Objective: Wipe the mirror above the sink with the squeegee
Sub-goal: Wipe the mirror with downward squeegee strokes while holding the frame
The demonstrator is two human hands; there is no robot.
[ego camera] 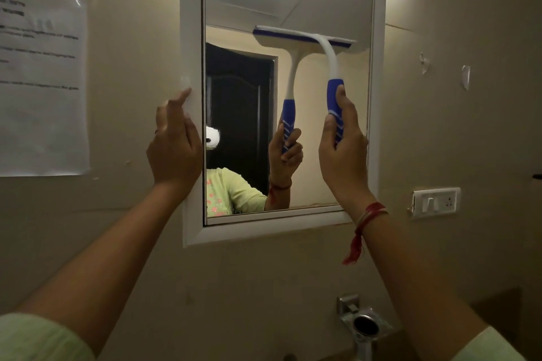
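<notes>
A white-framed mirror (322, 3) hangs on the beige wall. The squeegee (330, 61) has a white neck, a blue grip and a blue-edged blade, and the blade lies flat against the glass in its upper right part. My right hand (341, 149) is closed around the blue grip, below the blade. My left hand (173, 143) rests against the mirror frame's left side with fingers spread, holding nothing. The glass reflects the squeegee, the hand and a dark doorway.
A printed paper notice (44, 85) is taped to the wall on the left. A switch and socket plate (435, 202) sits right of the mirror. A chrome holder and tap fitting (363, 322) project from the wall below. The sink is out of view.
</notes>
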